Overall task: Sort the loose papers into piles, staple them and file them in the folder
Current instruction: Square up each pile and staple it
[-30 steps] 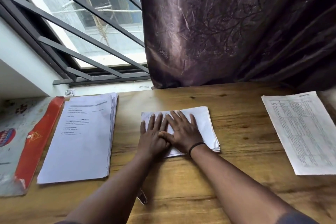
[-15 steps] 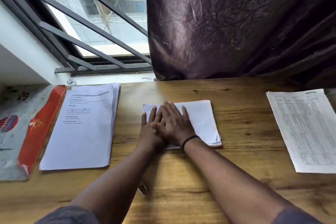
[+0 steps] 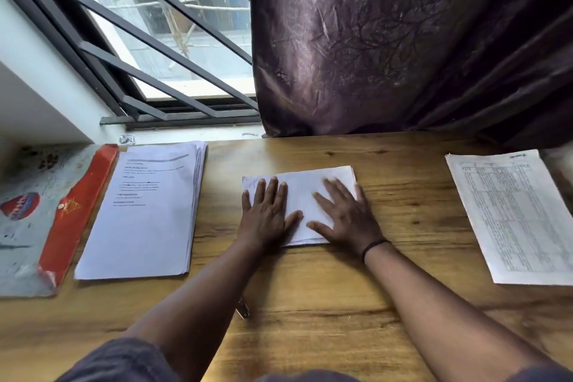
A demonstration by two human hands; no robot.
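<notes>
A small white stack of folded papers (image 3: 305, 192) lies in the middle of the wooden table (image 3: 341, 288). My left hand (image 3: 266, 216) presses flat on its left part, fingers straight. My right hand (image 3: 345, 216) presses flat on its right part, a black band on the wrist. A thick pile of printed sheets (image 3: 148, 211) lies to the left. A sheet with a printed table (image 3: 514, 214) lies at the right. The grey folder with a red flap (image 3: 46, 220) lies at the far left. A small metal object (image 3: 242, 309), mostly hidden under my left forearm, may be the stapler.
A dark purple curtain (image 3: 387, 40) hangs behind the table's far edge. A barred window (image 3: 161, 25) is at the back left, above a white sill. Bare wood shows between the middle stack and the right sheet.
My hands, overlapped at the stack's left a second ago, have spread apart. The right hand slid to the right across the stack. The camera tilted slightly.
</notes>
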